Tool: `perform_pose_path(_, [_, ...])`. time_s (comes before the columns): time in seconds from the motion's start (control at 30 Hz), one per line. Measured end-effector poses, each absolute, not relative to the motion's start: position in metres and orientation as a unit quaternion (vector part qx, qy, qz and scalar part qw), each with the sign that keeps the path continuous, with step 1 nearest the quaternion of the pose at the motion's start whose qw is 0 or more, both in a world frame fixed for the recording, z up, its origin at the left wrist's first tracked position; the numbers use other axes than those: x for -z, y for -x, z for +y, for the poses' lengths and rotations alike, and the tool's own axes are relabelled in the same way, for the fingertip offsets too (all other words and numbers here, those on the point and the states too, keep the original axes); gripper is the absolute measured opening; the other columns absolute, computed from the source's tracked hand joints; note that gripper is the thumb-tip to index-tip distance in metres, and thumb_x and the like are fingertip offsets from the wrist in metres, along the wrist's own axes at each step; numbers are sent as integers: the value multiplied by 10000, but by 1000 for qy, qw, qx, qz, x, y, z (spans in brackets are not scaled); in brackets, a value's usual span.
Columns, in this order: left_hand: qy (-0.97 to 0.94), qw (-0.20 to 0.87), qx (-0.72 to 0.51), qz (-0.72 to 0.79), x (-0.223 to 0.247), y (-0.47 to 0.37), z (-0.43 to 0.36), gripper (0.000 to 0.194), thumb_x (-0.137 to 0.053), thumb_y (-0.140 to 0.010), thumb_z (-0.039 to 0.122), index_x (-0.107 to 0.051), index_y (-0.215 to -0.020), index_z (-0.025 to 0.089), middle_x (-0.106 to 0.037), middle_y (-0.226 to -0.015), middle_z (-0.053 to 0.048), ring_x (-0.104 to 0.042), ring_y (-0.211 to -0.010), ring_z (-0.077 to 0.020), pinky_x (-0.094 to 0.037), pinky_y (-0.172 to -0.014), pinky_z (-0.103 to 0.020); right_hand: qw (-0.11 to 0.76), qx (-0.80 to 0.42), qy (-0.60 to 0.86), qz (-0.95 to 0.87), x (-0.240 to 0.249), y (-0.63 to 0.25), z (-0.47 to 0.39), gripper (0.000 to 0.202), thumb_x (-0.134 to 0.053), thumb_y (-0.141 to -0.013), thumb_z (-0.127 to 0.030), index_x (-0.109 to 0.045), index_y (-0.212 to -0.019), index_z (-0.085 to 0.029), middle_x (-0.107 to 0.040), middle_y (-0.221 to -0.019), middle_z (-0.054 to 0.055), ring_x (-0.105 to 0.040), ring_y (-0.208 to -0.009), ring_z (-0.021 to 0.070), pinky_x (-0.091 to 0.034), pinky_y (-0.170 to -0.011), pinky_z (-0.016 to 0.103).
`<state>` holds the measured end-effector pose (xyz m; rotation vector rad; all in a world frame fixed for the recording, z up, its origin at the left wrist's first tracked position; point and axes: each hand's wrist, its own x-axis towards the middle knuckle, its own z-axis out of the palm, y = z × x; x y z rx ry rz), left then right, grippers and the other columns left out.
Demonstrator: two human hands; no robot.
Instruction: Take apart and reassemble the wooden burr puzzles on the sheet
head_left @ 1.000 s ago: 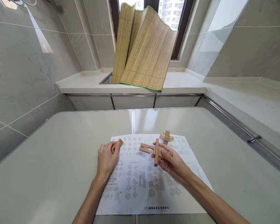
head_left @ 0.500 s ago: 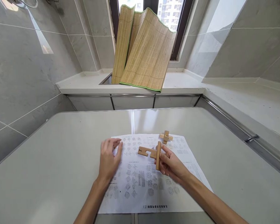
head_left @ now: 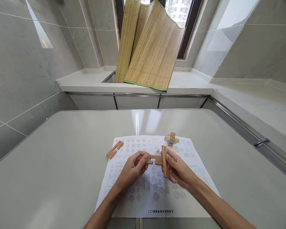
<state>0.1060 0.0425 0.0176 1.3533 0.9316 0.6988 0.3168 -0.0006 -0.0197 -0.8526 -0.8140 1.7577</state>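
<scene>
Above the printed sheet, two wooden pieces are joined crosswise: a flat notched piece (head_left: 158,160) and an upright bar (head_left: 165,161). My left hand (head_left: 135,166) pinches the left end of the notched piece. The fingers of my right hand (head_left: 178,167) are closed round the bar from the right. Another flat notched wooden piece (head_left: 115,149) lies slanted across the sheet's upper left edge. An assembled wooden cross-shaped puzzle (head_left: 172,139) rests at the sheet's top right. Small puzzle drawings cover the white paper sheet (head_left: 131,208).
The pale table (head_left: 50,165) spreads out on both sides of the sheet. Behind it, a folded bamboo mat (head_left: 154,51) leans on the white sill (head_left: 85,83) below a window. A metal rail (head_left: 238,119) runs along the right side.
My left hand has moved right and taken the end of the notched piece. The other notched piece now shows at the upper left, where that hand was. The view has shifted slightly.
</scene>
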Motion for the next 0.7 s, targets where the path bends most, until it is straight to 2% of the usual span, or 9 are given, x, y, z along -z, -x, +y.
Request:
perform_pose_path(0.07, [-581,627,-315,412,-18,-107,43,447,-604,-942,626,-672,-989,187,-496,-624,44,-430,-578,-124,-364,-572,-247,490,-727,340,-341,17,-318,0,443,-760,-903,-542,-543,-1115,-219,-606,-512,-77,-499,-321,93,-326,-339,169])
perform_pose_path(0.17, [-576,628,-321,413,-18,-108,43,435,-607,-944,614,-667,-994,186,-490,-627,45,-421,-584,-123,-361,-579,-248,487,-729,332,-349,15,-320,1,391,-756,-911,-468,-559,-1125,-206,-626,-528,-65,-497,-337,92,-340,-352,174])
perform_pose_path(0.4, [-585,638,-307,395,-18,-107,43,384,-598,-975,570,-651,-1009,191,-492,-644,46,-426,-611,-126,-357,-608,-249,476,-718,339,-377,16,-322,0,409,-750,-901,-491,-561,-1134,-213,-597,-437,-78,-405,-278,81,-272,-350,175])
perform_pose_path(0.53, [-591,632,-307,397,-15,-105,44,371,-583,-994,552,-645,-1015,186,-499,-655,46,-422,-615,-121,-352,-617,-248,501,-701,343,-373,13,-322,-1,416,-772,-889,-487,-549,-1121,-223,-579,-436,-95,-351,-274,59,-247,-360,169])
perform_pose_path(0.7, [-600,627,-300,397,-11,-103,44,374,-573,-1004,553,-653,-1018,188,-523,-690,35,-446,-640,-122,-367,-633,-246,518,-694,335,-372,16,-322,1,404,-807,-865,-462,-549,-1067,-226,-617,-527,-84,-394,-288,49,-300,-381,177])
